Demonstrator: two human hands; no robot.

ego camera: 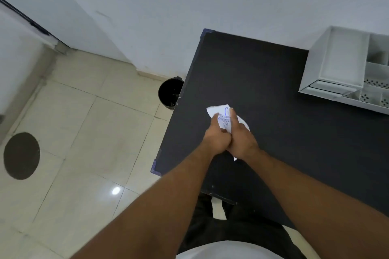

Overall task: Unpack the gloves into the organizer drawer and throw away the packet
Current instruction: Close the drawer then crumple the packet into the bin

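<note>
— Looking from the left: a dark floor disc (21, 155), then the bin (170, 92) against the table (273, 82) edge. What step is it?

— Crumpling, probably. The left hand (216, 139) and right hand (242, 141) are pressed together, both clamped on the packet (224, 116) above the table.

— And next?

— Carrying it left and down to the bin; the table corner overhangs part of its mouth.

— The organizer (336, 63)?

— Far right, drawer pulled out; any gloves inside can't be made out.
</note>
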